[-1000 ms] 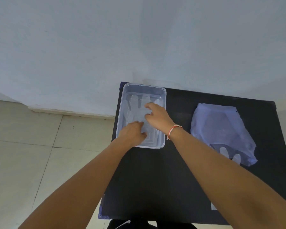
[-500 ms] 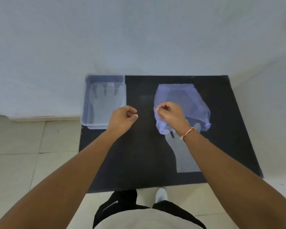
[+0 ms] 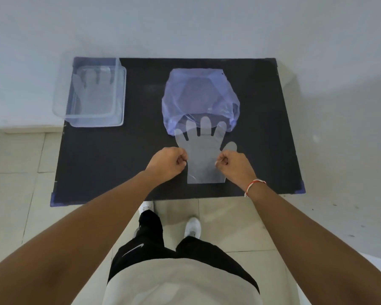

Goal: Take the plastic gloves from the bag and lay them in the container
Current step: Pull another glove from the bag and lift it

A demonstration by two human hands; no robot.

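On the black rectangular bench [image 3: 110, 164], a thin, translucent plastic glove [image 3: 201, 155] lies flat just in front of the crumpled lilac plastic bag [image 3: 198, 93], its fingertips overlapping the bag's open mouth and its cuff pointing toward the person. The left hand [image 3: 166, 164] is curled nearly closed, its grip pinching the glove's left edge between thumb and forefinger; the right hand [image 3: 234, 165] mirrors it on the right edge, below the glove's thumb. Neither grip has anything else in it. Well apart, at the bench's far left corner, the clear rectangular plastic container [image 3: 119, 93] already has at least one glove [image 3: 92, 93] spread flat in it, fingers pointing away.

The step in hand looks like lifting this glove clear and carrying it left to the container. Film this light probably clings and folds, so a matched pinch on both edges seems right: raise both hands together, keep gentle tension across the palm so it hangs as a sheet, and draw the fingertips fully free of the bag so the bag is not dragged along. Over the container, lower the fingertips first, lay it square on the one there, then release both sides at once.
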